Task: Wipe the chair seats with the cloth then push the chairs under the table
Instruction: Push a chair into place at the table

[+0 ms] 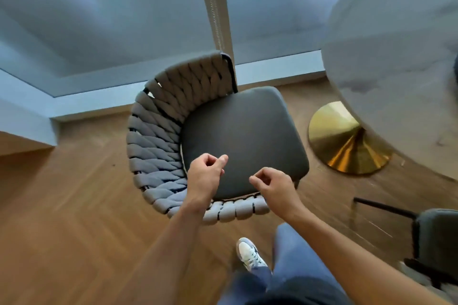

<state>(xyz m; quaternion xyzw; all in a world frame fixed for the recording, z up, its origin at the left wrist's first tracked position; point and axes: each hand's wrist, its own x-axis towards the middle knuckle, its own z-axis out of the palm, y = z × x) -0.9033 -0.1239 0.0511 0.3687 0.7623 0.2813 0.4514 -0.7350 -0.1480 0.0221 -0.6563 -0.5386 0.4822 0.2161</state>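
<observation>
right now both hands, left hand (205, 173) and right hand (275, 187), hover loosely curled and empty just over the chair's woven back (230, 209), seat (244, 136) directly beyond them, table (391, 57) off to the right, no cloth visible.

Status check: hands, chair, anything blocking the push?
Left hand and right hand loosely curled, no cloth visible. Chair pulled out, seat bare. Gold table base ahead; second chair at right.
</observation>
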